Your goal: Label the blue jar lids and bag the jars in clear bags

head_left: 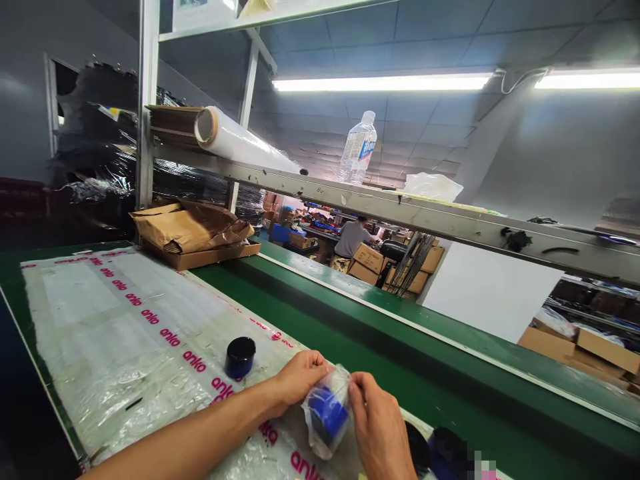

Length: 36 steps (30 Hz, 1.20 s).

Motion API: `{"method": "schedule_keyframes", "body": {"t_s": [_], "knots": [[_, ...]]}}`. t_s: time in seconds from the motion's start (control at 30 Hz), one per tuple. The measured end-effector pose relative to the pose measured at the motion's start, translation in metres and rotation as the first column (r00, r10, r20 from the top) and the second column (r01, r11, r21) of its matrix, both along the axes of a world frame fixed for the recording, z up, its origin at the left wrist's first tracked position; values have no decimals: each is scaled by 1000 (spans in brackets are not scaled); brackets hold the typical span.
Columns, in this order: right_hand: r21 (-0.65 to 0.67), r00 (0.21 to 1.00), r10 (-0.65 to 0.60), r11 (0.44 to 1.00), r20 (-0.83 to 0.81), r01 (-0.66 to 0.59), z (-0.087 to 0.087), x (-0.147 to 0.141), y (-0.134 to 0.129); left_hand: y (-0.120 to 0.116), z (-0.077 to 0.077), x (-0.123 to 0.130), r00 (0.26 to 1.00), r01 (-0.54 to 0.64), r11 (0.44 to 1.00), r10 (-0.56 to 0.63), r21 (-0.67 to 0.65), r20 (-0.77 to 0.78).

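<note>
Between my hands is a clear plastic bag [316, 437] with a blue and dark round item [327, 415] inside it. My left hand [303, 377] pinches the bag's upper left edge, fingers closed. At the upper right edge, my right hand [377, 420] also grips the bag between thumb and fingers. A dark blue, black-topped round container [240, 358] stands on the sheeting left of my left hand. More dark blue round items [445, 453] sit beside my right hand, partly cut off by the frame's bottom.
Printed plastic sheeting [150, 360] covers the near bench, bordering a green surface [350, 327]. A cardboard tray [210, 255] holds brown paper [187, 227]. Overhead, a shelf [320, 190] carries a film roll [250, 143] and a bottle [359, 150]. A person [351, 239] sits far off.
</note>
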State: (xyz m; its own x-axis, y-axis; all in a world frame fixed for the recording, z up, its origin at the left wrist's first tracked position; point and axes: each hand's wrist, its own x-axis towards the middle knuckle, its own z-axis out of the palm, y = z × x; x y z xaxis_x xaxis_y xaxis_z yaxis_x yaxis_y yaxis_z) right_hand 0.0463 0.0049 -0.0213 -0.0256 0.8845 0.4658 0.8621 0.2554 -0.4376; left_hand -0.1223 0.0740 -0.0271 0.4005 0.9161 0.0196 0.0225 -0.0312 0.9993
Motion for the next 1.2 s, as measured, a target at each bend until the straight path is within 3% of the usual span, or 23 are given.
{"method": "schedule_keyframes", "body": {"t_s": [0.1,0.23,0.4,0.5,0.57,0.67,0.77,0.83,0.93,1.07,1.2], "knots": [[77,996,34,997,-84,-28,13,9,-4,-2,16,-7,993,59,997,-64,54,97],[228,988,151,962,12,-150,26,23,-11,-4,33,-18,982,136,978,-154,156,111],[281,978,166,939,124,-196,7,28,-18,-12,29,-31,976,206,950,-217,234,20],[257,982,182,948,57,-190,-7,27,-25,-17,22,-37,965,258,937,-259,234,-28],[172,983,175,971,-51,-163,-6,26,-31,-20,19,-40,964,267,941,-260,209,-58],[-42,976,34,998,-214,-44,3,23,-36,-23,20,-38,980,177,969,-158,173,-118],[-180,957,-97,982,-274,48,10,19,-31,-29,28,-33,939,44,971,39,233,-341],[-261,966,-89,965,-242,23,9,18,-24,-34,34,-29,845,74,953,97,295,-525],[-385,991,-27,922,-128,-25,8,15,-15,-38,41,-26,756,180,931,75,317,-650],[-391,997,-74,918,-15,62,13,9,-16,-39,44,-28,743,211,892,119,399,-659],[-260,988,-149,956,-29,136,24,2,-25,-44,48,-28,727,202,832,227,517,-648]]}}
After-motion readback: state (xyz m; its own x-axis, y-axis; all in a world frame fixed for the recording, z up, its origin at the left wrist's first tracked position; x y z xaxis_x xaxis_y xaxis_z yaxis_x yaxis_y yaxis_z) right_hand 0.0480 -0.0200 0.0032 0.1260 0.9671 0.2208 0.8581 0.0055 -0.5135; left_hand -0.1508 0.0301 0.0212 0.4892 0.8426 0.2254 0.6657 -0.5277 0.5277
